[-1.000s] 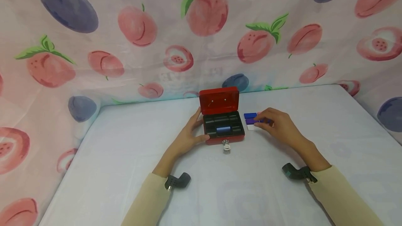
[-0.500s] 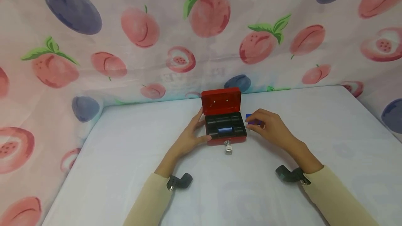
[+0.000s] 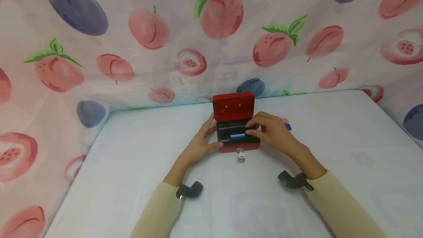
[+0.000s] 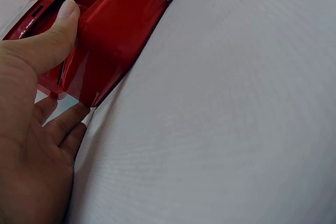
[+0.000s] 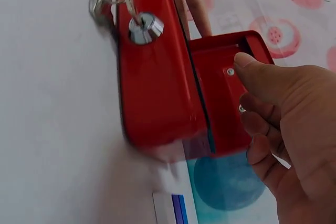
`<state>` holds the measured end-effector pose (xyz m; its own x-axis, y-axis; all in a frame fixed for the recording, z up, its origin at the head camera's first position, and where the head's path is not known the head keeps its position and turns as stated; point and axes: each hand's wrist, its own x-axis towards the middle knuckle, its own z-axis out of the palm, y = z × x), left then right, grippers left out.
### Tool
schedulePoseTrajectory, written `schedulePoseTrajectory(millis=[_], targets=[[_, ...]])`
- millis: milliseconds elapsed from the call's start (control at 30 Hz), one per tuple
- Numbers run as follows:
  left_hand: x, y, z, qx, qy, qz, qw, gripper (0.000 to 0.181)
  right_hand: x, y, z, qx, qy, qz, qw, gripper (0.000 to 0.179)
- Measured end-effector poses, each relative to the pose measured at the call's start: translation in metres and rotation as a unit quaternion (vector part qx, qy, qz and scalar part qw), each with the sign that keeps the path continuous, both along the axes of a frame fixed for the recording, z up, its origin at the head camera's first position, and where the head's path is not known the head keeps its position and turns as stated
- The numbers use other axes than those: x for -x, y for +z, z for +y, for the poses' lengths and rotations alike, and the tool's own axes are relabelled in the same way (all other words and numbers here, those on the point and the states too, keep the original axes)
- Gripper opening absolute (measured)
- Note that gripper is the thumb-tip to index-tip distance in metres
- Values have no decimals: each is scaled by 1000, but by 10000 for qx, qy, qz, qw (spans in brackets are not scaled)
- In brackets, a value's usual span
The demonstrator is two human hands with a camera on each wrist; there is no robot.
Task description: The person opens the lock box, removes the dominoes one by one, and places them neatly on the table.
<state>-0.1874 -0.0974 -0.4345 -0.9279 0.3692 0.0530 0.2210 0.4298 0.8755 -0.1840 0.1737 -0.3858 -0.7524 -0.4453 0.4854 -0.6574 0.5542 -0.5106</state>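
Note:
A red cash box (image 3: pixel 239 147) stands with its lid (image 3: pixel 233 106) raised, a black tray (image 3: pixel 224 129) inside. In the tray lies a small light-blue bar (image 3: pixel 237 136). My left hand (image 3: pixel 199 140) grips the box's left side, thumb on the front rim and fingers along the side and back. Over the tray's right part hovers my right hand (image 3: pixel 272 131), thumb and fingers bent towards each other. In the right wrist view nothing shows between thumb (image 5: pixel 262 74) and fingers; whether it pinches something small is hidden.
Keys (image 3: pixel 241 156) hang from the lock (image 5: pixel 146 28) on the box's front. Right of the box, partly behind my right hand, lie small flat pieces, among them a pink piece (image 3: pixel 285 120) and a blue piece (image 3: pixel 288 127). A fruit-print cloth (image 3: pixel 185 17) hangs behind the white table.
My right hand has moved left from the small flat pieces to above the tray, uncovering the pink and blue ones. My left hand stays on the box. The view has shifted slightly.

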Motion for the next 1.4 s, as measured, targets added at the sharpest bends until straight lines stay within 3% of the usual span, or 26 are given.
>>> schedulePoseTrajectory(millis=[233,600,1133,1267,1400], targets=[[0,0,-1,13,15,-8,10000,96,2,0,-13,-57,115,-123,9998,21],[0,0,-1,-35,-83,75,9999,97,-2,-9,-21,-461,45,-659,9967,16],[1,0,0,-32,-77,18,10000,98,-1,-12,-21,-932,4,-354,9950,14],[-2,6,1,-95,-141,-36,9998,98,-2,-12,-20,-957,76,-215,9952,14],[-13,28,4,-74,-211,-86,9997,95,-2,-12,-20,-940,170,-91,9954,16]])
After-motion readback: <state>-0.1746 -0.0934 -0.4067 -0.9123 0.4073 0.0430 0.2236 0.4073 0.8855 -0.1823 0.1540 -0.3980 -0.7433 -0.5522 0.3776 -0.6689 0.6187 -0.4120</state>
